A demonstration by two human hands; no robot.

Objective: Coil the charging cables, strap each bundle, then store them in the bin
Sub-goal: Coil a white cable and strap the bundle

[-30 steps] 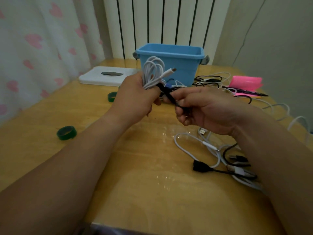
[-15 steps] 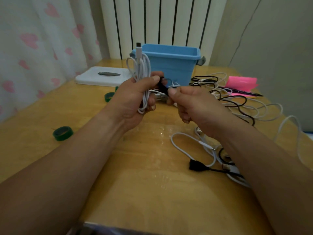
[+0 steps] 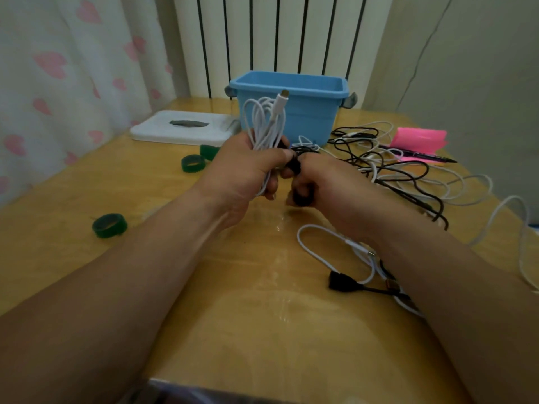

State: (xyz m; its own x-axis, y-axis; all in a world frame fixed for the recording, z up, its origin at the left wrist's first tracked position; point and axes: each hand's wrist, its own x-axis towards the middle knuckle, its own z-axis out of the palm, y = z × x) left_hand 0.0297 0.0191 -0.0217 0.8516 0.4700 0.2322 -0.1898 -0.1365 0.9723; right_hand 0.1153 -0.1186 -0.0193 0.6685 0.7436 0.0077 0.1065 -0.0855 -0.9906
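Currently strapping: left hand (image 3: 242, 173) grips the white coil (image 3: 264, 123); right hand (image 3: 329, 185) pinches the black strap (image 3: 294, 167). Next, wrap and fasten.

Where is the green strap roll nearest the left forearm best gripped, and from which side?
Probably from above: pinch the wall of the green strap roll, one finger inside the hole, thumb outside. It lies flat, hole upward, apart from the other things.

Light blue bin (image 3: 291, 118); white coiled cable (image 3: 264, 123); black strap (image 3: 294, 166). 3 dark green strap rolls (image 3: 109, 225), white lid (image 3: 151, 131) with grey grip (image 3: 186, 123), bright pink notepad (image 3: 418, 138). White curtain (image 3: 58, 97) with pink heart print; honey-yellow woodgrain table (image 3: 262, 316); loose cables (image 3: 339, 281) black and white.
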